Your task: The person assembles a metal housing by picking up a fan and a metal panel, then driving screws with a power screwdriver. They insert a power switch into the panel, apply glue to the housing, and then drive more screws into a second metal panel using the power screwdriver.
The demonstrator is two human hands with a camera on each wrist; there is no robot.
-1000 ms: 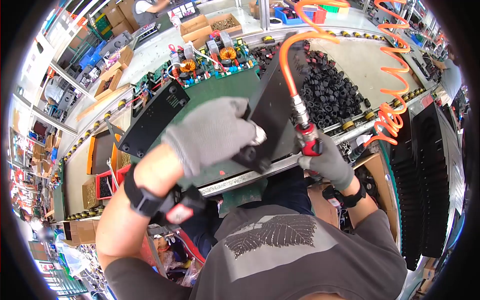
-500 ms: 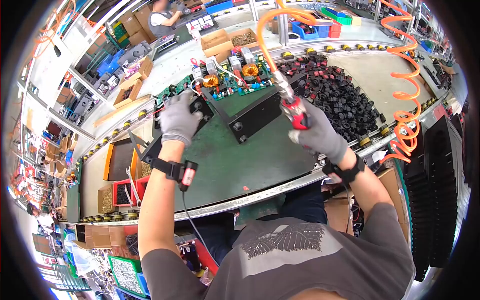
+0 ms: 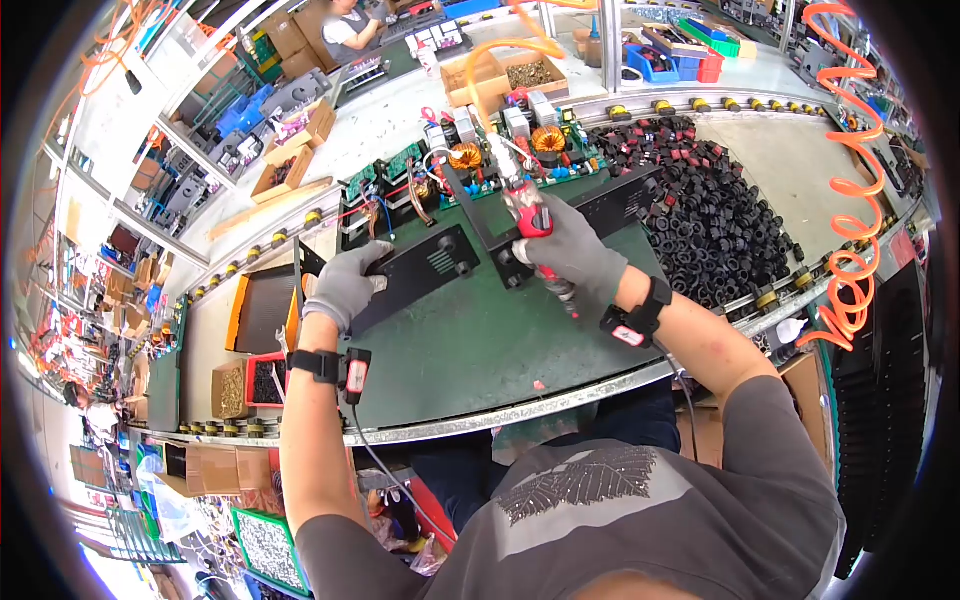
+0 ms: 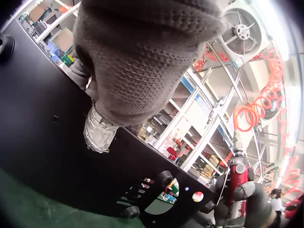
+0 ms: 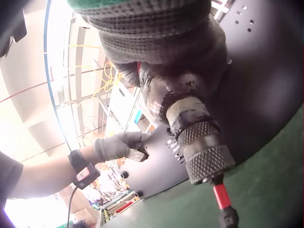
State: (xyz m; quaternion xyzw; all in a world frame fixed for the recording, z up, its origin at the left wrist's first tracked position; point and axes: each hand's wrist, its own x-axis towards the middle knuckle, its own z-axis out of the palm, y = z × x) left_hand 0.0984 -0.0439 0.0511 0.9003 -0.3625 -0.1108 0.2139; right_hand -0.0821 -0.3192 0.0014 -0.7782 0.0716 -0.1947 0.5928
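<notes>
My gloved left hand (image 3: 342, 285) grips the upper edge of a black metal panel (image 3: 415, 278), which stands on edge on the green work surface (image 3: 450, 360). A taped thumb (image 4: 99, 133) presses against its face in the left wrist view. Round black feet and slots mark the panel's far end. My gloved right hand (image 3: 580, 255) holds a red air screwdriver (image 3: 530, 212) with its bit (image 5: 229, 216) pointing down. Behind that hand stands a second black panel (image 3: 610, 205), partly hidden by hand and tool. An orange hose (image 3: 500, 50) runs up from the screwdriver.
Circuit boards with copper coils (image 3: 549, 139) sit at the back of the work surface. A heap of small black parts (image 3: 715, 225) lies to the right. At left are an orange tray (image 3: 262, 315) and a red bin (image 3: 266, 380). Stacked black panels (image 3: 880, 400) stand far right.
My left hand let go of the right-hand panel, now standing farther back, and moved left to take hold of the other panel. My right hand moved left with the screwdriver.
</notes>
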